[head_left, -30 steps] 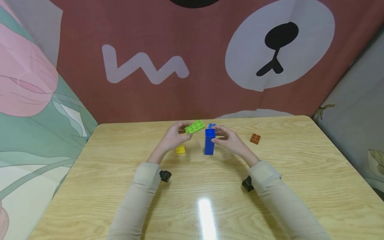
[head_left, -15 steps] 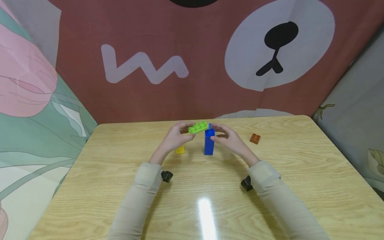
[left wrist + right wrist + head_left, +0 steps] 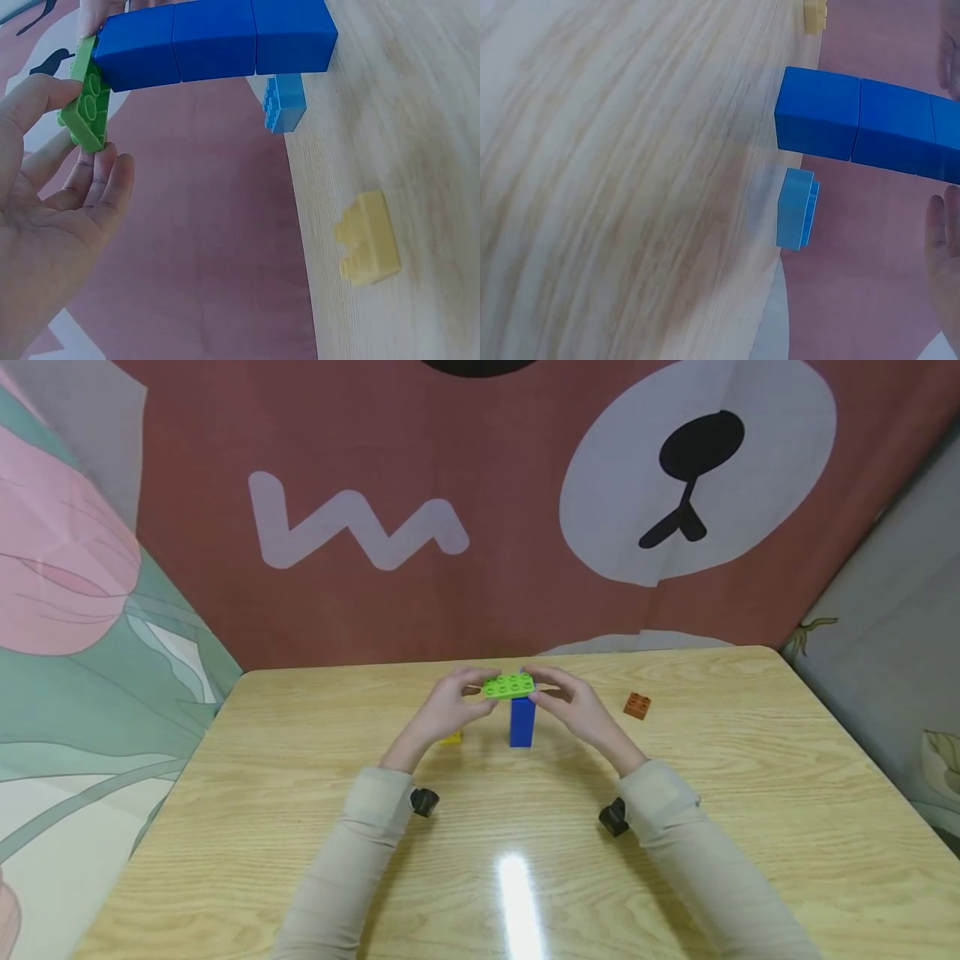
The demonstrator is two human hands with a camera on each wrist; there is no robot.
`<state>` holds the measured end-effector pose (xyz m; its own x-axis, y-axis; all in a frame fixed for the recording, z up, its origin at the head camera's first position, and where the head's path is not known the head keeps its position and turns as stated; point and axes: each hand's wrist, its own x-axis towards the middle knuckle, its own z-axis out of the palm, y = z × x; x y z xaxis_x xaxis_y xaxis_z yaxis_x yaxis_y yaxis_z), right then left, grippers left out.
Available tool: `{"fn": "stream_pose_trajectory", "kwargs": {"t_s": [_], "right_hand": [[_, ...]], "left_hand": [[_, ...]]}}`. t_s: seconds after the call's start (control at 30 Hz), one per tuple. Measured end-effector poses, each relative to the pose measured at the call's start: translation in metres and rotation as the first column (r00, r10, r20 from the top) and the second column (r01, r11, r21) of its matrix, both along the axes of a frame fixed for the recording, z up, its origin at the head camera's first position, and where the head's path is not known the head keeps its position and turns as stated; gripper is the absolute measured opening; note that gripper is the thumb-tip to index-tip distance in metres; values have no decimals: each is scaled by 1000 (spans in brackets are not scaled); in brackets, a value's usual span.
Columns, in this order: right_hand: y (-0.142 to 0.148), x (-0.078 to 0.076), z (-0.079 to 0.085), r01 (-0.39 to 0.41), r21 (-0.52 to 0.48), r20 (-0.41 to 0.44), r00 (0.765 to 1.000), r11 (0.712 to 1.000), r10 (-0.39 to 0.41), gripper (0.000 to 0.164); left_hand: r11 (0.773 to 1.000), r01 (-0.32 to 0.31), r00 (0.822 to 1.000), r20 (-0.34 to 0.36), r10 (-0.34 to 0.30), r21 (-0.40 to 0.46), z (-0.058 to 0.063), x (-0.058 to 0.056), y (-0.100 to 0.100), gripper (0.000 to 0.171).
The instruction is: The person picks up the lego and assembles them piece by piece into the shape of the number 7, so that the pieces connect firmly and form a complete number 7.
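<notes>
A flat lime-green toy building brick (image 3: 508,686) with round studs lies across the top of an upright blue brick tower (image 3: 522,724). My left hand (image 3: 448,703) pinches the brick's left end between thumb and fingers. At the other end, the thumb and fingertips of my right hand (image 3: 576,703) hold the brick's corner. In the left wrist view, the hollow underside of the green brick (image 3: 88,105) meets the top of the tower (image 3: 214,41), which is built of stacked blue cubes. Only the lower part of the tower shows in the head view.
Just behind the tower lies a lighter blue brick (image 3: 795,210), mostly hidden in the head view. A yellow brick (image 3: 371,240) rests on the wooden table (image 3: 300,827) near my left hand. To the right is an orange-brown brick (image 3: 637,706). A printed cloth (image 3: 360,610) hangs behind.
My left hand has brought the green brick rightward over the tower and levelled it. My right fingers have passed from the tower's top to the brick's right end.
</notes>
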<state>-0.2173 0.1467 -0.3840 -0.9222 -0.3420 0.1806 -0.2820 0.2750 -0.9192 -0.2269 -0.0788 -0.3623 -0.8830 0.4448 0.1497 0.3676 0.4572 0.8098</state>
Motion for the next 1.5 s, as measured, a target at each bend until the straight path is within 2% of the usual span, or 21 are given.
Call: {"fn": "stream_pose_trajectory", "kwargs": {"t_s": [0.37,0.43,0.53,0.63,0.73,0.8,0.83,0.87,0.9,0.93,0.97,1.03,1.1,1.17,1.2,1.27,1.33,1.4,1.5], "right_hand": [[2,0,0,19,15,-10,1000,1000,-19,43],[2,0,-1,22,19,-5,1000,1000,-22,44],[3,1,-1,25,25,12,1000,999,-26,45],[4,1,-1,29,34,20,999,999,-29,46],[5,1,-2,31,50,-4,1000,998,-31,45],[5,0,-3,33,69,-75,997,997,-28,44],[5,1,-4,33,87,-138,990,996,-21,44],[5,1,-5,33,107,-212,977,994,-9,43],[4,0,-6,34,133,-302,953,991,8,43],[4,0,-7,43,163,-395,918,986,25,43],[4,0,-8,61,193,-485,874,979,41,43],[4,-1,-10,103,243,-635,769,965,78,46],[4,-2,-11,146,277,-730,674,950,110,49],[4,-2,-11,177,296,-779,613,939,130,51],[4,-2,-12,186,301,-793,593,935,137,52],[4,-2,-11,203,313,-810,568,928,149,52],[4,-2,-12,215,323,-817,555,922,157,51],[4,-3,-13,224,328,-822,547,918,160,51],[4,-3,-14,229,325,-825,543,917,157,51]], "left_hand": [[1000,-14,1000,-11,14,8,-4,1,1,44],[1000,-13,999,-48,13,-10,-5,2,2,43],[997,-10,989,-145,-1,-74,-6,4,5,40],[987,-4,960,-278,-41,-161,-7,7,8,37],[974,3,914,-396,-94,-225,-8,8,9,34],[969,4,878,-463,-122,-248,-10,8,9,33],[966,2,863,-488,-132,-258,-10,9,9,33],[963,-1,848,-511,-143,-270,-10,9,9,33],[959,-4,836,-527,-152,-283,-10,9,9,33],[956,-6,828,-538,-159,-292,-10,9,9,34],[952,-10,818,-550,-168,-306,-10,10,9,35],[940,-23,801,-569,-187,-340,-10,10,8,38],[922,-45,775,-596,-210,-384,-10,11,8,41],[898,-76,738,-630,-241,-433,-10,12,8,45],[883,-98,717,-648,-257,-459,-10,12,7,47],[852,-141,672,-681,-292,-504,-11,13,6,52],[825,-178,643,-698,-315,-537,-13,14,4,57],[805,-204,626,-706,-330,-557,-14,16,4,61],[800,-209,628,-704,-330,-562,-15,17,3,64]]}}
